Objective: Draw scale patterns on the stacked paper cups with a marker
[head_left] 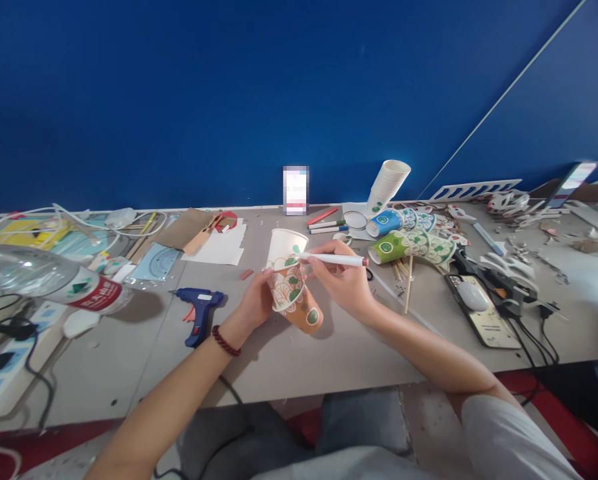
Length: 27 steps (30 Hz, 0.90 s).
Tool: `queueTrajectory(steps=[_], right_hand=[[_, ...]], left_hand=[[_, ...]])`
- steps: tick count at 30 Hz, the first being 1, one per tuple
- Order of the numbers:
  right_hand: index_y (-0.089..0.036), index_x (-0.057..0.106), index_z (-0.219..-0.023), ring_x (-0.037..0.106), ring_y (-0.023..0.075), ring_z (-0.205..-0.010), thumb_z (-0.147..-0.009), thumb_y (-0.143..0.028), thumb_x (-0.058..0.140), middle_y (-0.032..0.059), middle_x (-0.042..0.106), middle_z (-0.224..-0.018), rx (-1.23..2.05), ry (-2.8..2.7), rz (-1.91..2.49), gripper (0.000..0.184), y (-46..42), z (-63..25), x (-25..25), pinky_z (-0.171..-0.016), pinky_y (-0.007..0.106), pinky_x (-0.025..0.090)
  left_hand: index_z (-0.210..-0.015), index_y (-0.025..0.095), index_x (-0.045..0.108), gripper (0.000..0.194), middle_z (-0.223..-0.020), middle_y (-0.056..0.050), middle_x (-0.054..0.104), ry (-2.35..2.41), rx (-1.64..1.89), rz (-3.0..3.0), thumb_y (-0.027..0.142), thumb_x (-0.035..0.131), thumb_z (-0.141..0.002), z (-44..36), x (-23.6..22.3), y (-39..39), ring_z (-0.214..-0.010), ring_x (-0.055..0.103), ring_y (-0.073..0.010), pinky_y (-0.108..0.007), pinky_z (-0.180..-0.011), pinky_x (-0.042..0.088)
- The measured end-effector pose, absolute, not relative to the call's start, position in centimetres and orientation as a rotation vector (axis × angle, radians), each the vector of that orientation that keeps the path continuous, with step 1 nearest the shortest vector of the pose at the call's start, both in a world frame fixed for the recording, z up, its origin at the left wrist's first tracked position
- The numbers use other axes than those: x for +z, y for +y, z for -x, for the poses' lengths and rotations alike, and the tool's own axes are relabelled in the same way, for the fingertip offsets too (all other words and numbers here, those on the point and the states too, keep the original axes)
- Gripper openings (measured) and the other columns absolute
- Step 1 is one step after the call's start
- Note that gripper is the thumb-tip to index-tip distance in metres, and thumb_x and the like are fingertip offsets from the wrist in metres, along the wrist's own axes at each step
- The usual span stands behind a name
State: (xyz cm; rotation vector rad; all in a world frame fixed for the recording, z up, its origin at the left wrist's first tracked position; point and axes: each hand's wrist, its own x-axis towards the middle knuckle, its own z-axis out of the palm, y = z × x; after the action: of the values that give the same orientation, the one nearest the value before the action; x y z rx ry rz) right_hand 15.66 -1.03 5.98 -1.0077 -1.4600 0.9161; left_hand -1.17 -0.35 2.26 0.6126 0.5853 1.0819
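My left hand (257,298) grips a curved chain of joined paper cups (287,283) from its left side. The upper cup is white with green leaf prints, and the lower end is coloured orange. In my right hand (346,280) is a white marker pen (336,259) with a reddish-brown end, held like a writing tool. Its tip is at the side of the upper cup; whether it touches cannot be told. On the table to the left lies a small reddish-brown piece (247,274), perhaps a pen cap.
A blue glue gun (199,313) lies left of my left hand, near a tilted plastic bottle (53,277). Behind are markers (323,223), a stack of white cups (389,187), and blue (379,223) and green (386,249) cup chains. A mouse (473,296) rests on a phone (483,320).
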Motion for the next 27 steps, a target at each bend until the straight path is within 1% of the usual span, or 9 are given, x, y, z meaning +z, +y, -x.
queueTrajectory(steps=[8, 13, 17, 22, 27], right_hand=[[-0.021, 0.056, -0.086, 0.067, 0.0165, -0.075, -0.084, -0.031, 0.059, 0.0026, 0.066, -0.083, 0.903, -1.468, 1.012, 0.011, -0.91, -15.50, 5.87, -0.059, 0.028, 0.055], [-0.021, 0.056, -0.087, 0.068, 0.0166, -0.076, -0.085, -0.035, 0.059, 0.0028, 0.066, -0.083, 0.901, -1.472, 1.008, 0.014, -0.93, -15.53, 5.75, -0.058, 0.028, 0.055], [-0.021, 0.056, -0.087, 0.068, 0.0169, -0.076, -0.085, -0.036, 0.059, 0.0032, 0.066, -0.082, 0.898, -1.474, 1.013, 0.015, -0.94, -15.62, 5.76, -0.058, 0.028, 0.054], [-0.022, 0.055, -0.087, 0.066, 0.0155, -0.070, -0.085, -0.035, 0.060, 0.0031, 0.066, -0.083, 0.888, -1.471, 1.014, 0.014, -0.92, -15.67, 5.69, -0.055, 0.028, 0.054], [-0.022, 0.055, -0.085, 0.065, 0.0151, -0.067, -0.085, -0.036, 0.059, 0.0021, 0.064, -0.080, 0.857, -1.480, 1.046, 0.014, -0.92, -15.73, 5.67, -0.058, 0.030, 0.055]], left_hand=[[-0.085, 0.016, 0.070, 0.026, -0.082, -0.007, 0.073, 0.594, 1.089, -0.629, 0.037, 0.063, -0.071, 1.13, 2.38, -0.38, -0.081, 0.067, -0.0262, -0.036, -0.079, 0.048], [-0.085, 0.016, 0.071, 0.026, -0.080, -0.005, 0.073, 0.584, 1.087, -0.626, 0.036, 0.064, -0.070, 1.12, 2.65, -0.47, -0.076, 0.066, -0.0234, -0.034, -0.077, 0.049], [-0.086, 0.016, 0.071, 0.027, -0.082, -0.006, 0.073, 0.560, 1.097, -0.619, 0.036, 0.064, -0.071, 1.17, 2.47, -0.42, -0.078, 0.066, -0.0241, -0.034, -0.076, 0.049], [-0.087, 0.016, 0.070, 0.027, -0.082, -0.006, 0.073, 0.581, 1.088, -0.584, 0.036, 0.064, -0.070, 1.33, 2.16, -0.32, -0.075, 0.066, -0.0230, -0.033, -0.074, 0.048], [-0.089, 0.015, 0.070, 0.029, -0.085, -0.007, 0.073, 0.602, 1.091, -0.569, 0.036, 0.063, -0.071, 1.48, 1.91, -0.22, -0.078, 0.066, -0.0240, -0.033, -0.074, 0.047]])
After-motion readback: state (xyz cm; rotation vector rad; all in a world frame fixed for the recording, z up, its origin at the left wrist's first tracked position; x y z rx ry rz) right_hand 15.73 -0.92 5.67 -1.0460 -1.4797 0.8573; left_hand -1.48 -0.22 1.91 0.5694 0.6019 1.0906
